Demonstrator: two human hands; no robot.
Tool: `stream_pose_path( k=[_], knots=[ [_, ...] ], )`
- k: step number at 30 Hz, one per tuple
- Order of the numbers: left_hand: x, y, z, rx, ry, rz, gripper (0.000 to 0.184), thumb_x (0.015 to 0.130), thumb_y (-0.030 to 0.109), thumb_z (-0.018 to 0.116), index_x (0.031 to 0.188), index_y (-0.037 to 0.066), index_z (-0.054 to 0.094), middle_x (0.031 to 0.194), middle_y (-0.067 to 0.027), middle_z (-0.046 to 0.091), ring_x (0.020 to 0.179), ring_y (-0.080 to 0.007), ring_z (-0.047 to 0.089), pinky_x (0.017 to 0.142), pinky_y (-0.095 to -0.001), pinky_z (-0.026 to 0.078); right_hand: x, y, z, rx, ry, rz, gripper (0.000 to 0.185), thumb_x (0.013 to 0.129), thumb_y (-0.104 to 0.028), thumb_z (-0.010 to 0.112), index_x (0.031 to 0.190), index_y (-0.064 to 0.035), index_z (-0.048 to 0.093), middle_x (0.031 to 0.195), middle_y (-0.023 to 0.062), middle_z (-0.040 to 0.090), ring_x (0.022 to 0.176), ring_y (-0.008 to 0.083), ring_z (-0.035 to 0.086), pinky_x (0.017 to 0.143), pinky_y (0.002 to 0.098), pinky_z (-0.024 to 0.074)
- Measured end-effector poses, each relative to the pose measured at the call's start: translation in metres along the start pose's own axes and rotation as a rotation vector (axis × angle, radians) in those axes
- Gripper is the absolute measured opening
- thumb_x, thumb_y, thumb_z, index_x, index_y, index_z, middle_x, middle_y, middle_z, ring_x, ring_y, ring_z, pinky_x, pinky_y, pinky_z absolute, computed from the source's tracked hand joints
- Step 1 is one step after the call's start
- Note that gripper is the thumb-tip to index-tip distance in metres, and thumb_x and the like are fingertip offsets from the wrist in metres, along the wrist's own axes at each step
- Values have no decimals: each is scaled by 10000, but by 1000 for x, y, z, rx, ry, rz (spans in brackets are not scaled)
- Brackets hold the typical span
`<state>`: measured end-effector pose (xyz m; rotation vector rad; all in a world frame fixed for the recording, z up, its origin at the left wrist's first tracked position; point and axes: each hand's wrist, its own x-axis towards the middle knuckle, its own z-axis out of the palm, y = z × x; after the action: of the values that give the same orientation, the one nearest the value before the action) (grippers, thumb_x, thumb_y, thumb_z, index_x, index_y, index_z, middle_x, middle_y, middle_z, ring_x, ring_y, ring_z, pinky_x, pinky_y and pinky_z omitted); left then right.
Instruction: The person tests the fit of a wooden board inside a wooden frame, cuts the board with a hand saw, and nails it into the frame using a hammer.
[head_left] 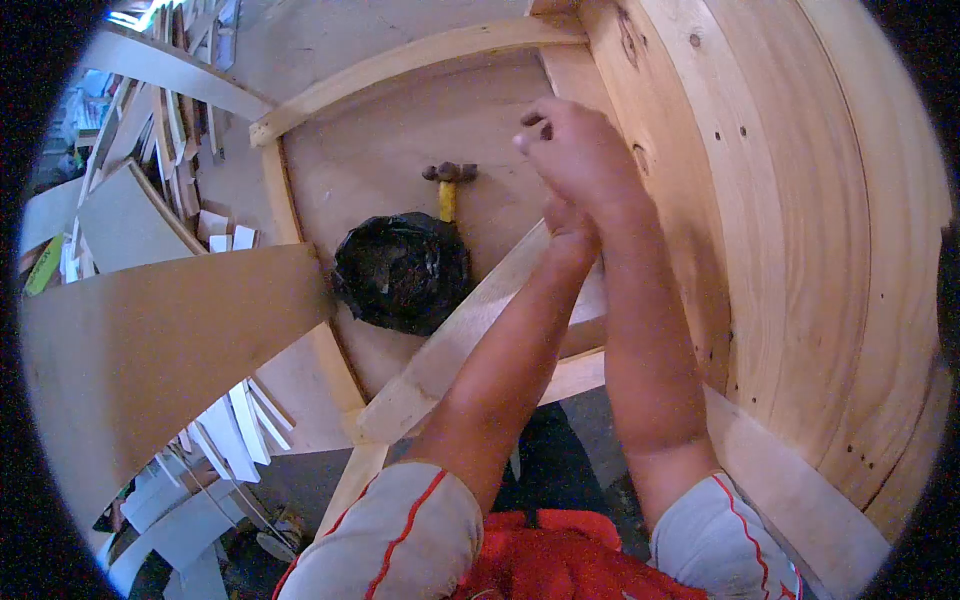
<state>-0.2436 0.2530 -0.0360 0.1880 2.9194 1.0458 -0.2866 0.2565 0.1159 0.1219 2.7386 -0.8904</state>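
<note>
My right hand (582, 150) is raised beside the upright plank wall, its fingers curled together. What they hold, if anything, is too small or hidden to make out. My left hand (572, 222) is just below the right wrist, by the upper end of a pale wooden board (450, 335). Its fingers are mostly hidden, so I cannot tell whether they grip the board. The board lies slanting across a wooden frame (285, 200). Inside the frame lies a hammer (447, 190) with a yellow handle, touching a black plastic bag (365, 245) with its top open and dark contents inside.
The plank wall (780, 200) rises along my right side. A wide flat board (180, 330) juts in from the left over the frame's edge. Stacked wood offcuts (180, 120) stand at the far left, with more loose strips (235, 435) lower down.
</note>
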Motion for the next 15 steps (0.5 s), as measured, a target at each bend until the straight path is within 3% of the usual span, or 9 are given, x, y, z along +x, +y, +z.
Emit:
stream_pose_path(
  k=[3, 6, 9, 12, 14, 15],
  knots=[
    [-5, -2, -2, -76, 30, -11, 205, 961, 190, 652, 1107, 69, 731, 948, -94, 746, 823, -254, 674, 718, -385, 534, -19, -11, 8, -49, 8, -98, 342, 896, -292, 730, 1145, -58, 738, 1033, 182, 756, 976, 313, 736, 900, 410, 566],
    [-6, -6, -9, -330, 158, -35, 185, 949, 157, 668, 1083, 49, 736, 918, -101, 746, 780, -231, 671, 689, -368, 528, -39, -12, -6, 206, 243, -132, 330, 895, -279, 742, 1098, -19, 738, 954, 161, 761, 875, 285, 739, 821, 379, 579],
    [-22, -20, -41, -723, 458, -208, 165, 936, 124, 684, 1059, 29, 740, 887, -107, 747, 737, -207, 667, 659, -351, 521, -56, 2, -13, 545, 517, -56, 333, 891, -281, 758, 1059, 6, 739, 900, 134, 758, 787, 255, 727, 760, 366, 578],
    [-51, -49, -90, -723, 650, -461, 167, 930, 145, 748, 981, -14, 738, 790, -51, 710, 682, -105, 597, 631, -282, 494, -38, 42, 35, 488, 504, 50, 331, 892, -290, 754, 1006, 20, 741, 886, 177, 749, 741, 289, 719, 717, 397, 575],
    [-74, -76, -99, -742, 909, -392, 219, 942, 205, 769, 973, -10, 738, 836, -38, 718, 625, -136, 611, 584, -277, 507, -30, 41, 85, 255, 335, -4, 350, 889, -319, 738, 956, 24, 743, 887, 239, 732, 754, 357, 729, 717, 442, 580],
    [-84, -76, -110, -781, 915, -468, 197, 947, 185, 762, 950, -10, 731, 816, -33, 705, 607, -112, 586, 558, -261, 479, -23, 32, 109, 187, 231, 12, 363, 885, -335, 726, 938, 24, 744, 890, 260, 723, 797, 385, 729, 742, 466, 581]
  ],
)
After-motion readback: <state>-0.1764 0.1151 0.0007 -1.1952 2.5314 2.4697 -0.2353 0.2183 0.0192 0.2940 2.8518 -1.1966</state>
